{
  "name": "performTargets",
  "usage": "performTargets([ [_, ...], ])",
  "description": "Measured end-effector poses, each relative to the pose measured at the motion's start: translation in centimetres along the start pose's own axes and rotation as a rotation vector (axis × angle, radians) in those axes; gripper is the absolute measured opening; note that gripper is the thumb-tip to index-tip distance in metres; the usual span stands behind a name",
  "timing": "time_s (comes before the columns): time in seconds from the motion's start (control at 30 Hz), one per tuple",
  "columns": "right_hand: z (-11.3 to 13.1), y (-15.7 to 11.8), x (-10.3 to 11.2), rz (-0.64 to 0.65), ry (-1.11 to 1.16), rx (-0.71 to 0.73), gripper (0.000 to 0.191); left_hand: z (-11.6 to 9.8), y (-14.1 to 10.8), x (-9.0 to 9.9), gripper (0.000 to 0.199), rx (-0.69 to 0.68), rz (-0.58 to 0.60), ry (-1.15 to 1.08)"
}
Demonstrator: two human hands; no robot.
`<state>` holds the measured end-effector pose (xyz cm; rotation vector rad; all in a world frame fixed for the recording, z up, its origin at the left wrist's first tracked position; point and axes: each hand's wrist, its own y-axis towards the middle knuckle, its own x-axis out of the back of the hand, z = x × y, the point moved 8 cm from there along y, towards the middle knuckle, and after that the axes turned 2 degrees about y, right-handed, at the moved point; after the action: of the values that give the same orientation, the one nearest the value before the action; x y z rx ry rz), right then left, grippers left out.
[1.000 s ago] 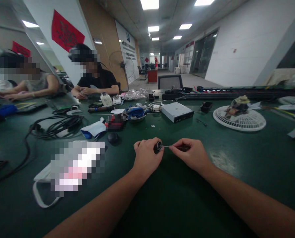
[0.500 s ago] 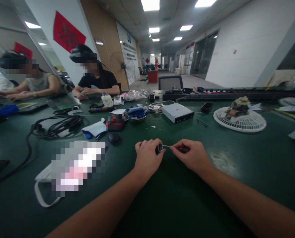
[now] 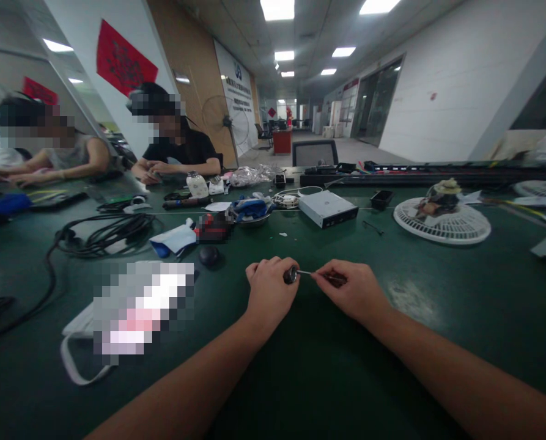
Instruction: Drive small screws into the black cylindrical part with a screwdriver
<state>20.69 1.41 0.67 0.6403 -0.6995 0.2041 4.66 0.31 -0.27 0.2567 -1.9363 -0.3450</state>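
Observation:
Over the green table, my left hand (image 3: 268,287) is closed around a small dark cylindrical part (image 3: 290,275) with a shiny round rim; most of its body is hidden by the fingers. My right hand (image 3: 356,288), just to the right, pinches a thin tool, apparently a screwdriver (image 3: 304,272), with a slim metal shaft and a dark handle partly covered by the palm. The shaft points left, and its tip meets the cylinder's open end. Whether the tip is inside or only touching the rim, I cannot tell.
A black mouse (image 3: 209,256) and a blurred-out item with a white strap (image 3: 77,370) lie to the left. Ahead stand a disc drive (image 3: 328,208), a bowl with blue things (image 3: 252,211) and a white fan grille (image 3: 442,226). Coiled black cable (image 3: 103,229) lies left. Two people sit beyond.
The cylindrical part has turned a little in my left hand, so its rim faces the camera less. Both hands have shifted very slightly left along with the whole view.

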Motion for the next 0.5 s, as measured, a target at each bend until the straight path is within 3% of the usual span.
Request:
performTargets([
  [0.17,0.3,-0.2,-0.7,0.113,-0.002,0.064,0.013,0.1,0.0,0.1,0.01,0.017,0.012,-0.002],
  [0.27,0.7,-0.3,-0.5,0.106,0.045,0.123,0.013,-0.6,-0.2,0.2,0.013,-0.037,0.018,0.033],
  [0.4,-0.1,0.0,-0.2,0.035,0.013,0.018,0.015,-1.1,-0.3,0.5,0.016,-0.07,-0.003,0.057],
  [0.5,-0.4,0.1,-0.8,0.089,-0.04,-0.037,0.019,-0.8,-0.3,0.5,0.016,-0.05,-0.009,0.045],
])
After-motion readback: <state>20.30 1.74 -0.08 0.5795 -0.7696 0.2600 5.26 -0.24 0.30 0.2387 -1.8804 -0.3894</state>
